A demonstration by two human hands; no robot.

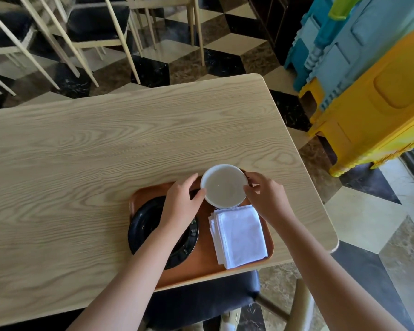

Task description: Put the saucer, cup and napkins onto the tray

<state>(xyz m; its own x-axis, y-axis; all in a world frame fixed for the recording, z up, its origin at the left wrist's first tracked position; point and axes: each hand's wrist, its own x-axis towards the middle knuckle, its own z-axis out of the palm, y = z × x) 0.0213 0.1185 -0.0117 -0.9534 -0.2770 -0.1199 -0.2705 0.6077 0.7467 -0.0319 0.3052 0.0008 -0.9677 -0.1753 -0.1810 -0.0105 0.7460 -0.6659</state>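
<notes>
An orange tray (202, 271) sits at the near edge of the pale wood worktop (105, 144), toward its right end. A black saucer (144, 225) lies on the left half of the tray, partly hidden under the left forearm. A stack of white napkins (239, 237) lies on the tray's right half, near its right rim. A white cup (224, 186) is at the tray's far right corner, just beyond the napkins; whether its base rests on the tray cannot be told. The left hand (182, 204) has its fingers (200, 194) pressed against the cup's left rim, and the right hand (264, 194) has its fingers (250, 188) closed on the right rim, so both clasp the cup between them. A dark chair seat (201, 304) shows below the worktop's near edge.
</notes>
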